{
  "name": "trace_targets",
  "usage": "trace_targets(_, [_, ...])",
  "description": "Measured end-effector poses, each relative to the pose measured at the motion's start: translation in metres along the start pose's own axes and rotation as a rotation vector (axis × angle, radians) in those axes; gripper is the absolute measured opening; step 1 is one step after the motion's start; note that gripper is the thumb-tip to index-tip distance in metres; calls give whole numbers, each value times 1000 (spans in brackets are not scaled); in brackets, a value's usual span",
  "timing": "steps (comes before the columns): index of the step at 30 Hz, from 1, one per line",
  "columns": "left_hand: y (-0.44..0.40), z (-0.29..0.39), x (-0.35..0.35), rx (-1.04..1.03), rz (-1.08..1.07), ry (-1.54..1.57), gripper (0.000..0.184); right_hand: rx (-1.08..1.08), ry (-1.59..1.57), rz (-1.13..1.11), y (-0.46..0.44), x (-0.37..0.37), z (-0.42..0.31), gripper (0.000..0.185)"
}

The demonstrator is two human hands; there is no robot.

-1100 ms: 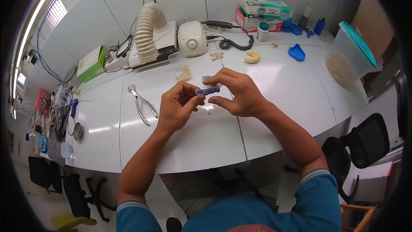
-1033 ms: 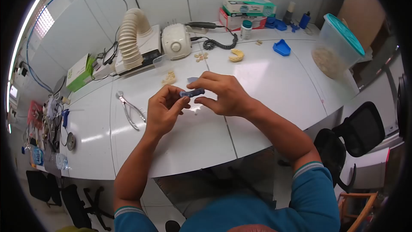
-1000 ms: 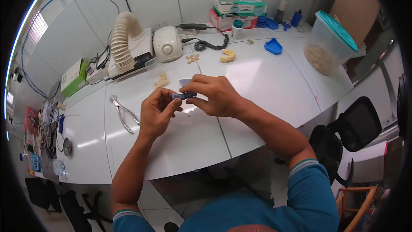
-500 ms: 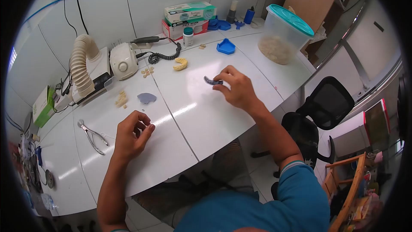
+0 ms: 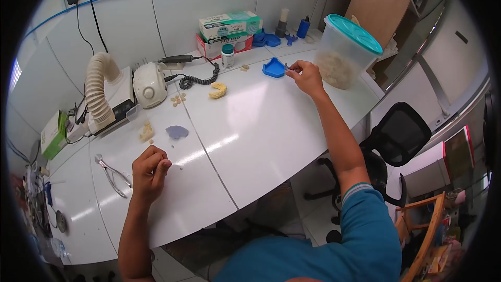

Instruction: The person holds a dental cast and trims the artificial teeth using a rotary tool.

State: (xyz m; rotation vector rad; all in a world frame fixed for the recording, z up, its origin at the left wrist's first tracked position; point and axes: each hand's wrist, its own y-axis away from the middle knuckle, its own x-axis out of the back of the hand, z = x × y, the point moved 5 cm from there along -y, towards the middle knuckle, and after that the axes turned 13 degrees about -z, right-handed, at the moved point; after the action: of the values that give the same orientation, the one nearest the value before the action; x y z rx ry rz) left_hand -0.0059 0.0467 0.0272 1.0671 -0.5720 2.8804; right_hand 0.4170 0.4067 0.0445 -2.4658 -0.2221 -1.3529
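My right hand (image 5: pixel 308 77) reaches to the back of the table, its thumb and fingertips pinched on a small dark curved piece (image 5: pixel 286 67). The fingers cover most of that piece. It is at the right edge of a shallow blue mould (image 5: pixel 273 68); whether the two touch, I cannot tell. My left hand (image 5: pixel 150 171) is closed at the table's front, fingers curled in, with nothing seen in it. Beyond it lie a flat grey-blue piece (image 5: pixel 177 132) and cream fragments (image 5: pixel 146 132). Metal pliers (image 5: pixel 112 175) lie to its left.
A yellow horseshoe-shaped dental cast (image 5: pixel 217 91) lies mid-table. Behind are a white control box (image 5: pixel 150 84), a ribbed hose (image 5: pixel 97 87), stacked boxes (image 5: pixel 229 26) and a white bottle (image 5: pixel 227 56). A lidded clear tub (image 5: pixel 339 62) stands at the back right.
My right hand has moved back and to the right with the dark curved piece, up to the blue mould. My left hand's fingers have curled tighter, and the hand has shifted slightly left.
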Motion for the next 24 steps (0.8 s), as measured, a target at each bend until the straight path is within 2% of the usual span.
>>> trace_targets(5, [-2,4,1,-34,13,-25,52,-42,-11,-50,-27,-19,-8,29])
trace_targets(14, [-1,4,0,28,4,-34,46,59,-28,37,-24,-27,3,28])
trace_targets(17, [-1,3,1,3,25,-37,34,-225,-296,9,-26,-2,11,30])
trace_targets(20, [-2,4,1,5,32,-35,35,-333,-784,-70,-36,-8,46,32])
trace_targets(23, [-2,4,1,53,17,-30,50,-77,-1017,-122,-44,-19,52,28])
trace_targets(24, [-2,4,1,50,16,-34,51,-23,-901,-103,-44,-17,48,25])
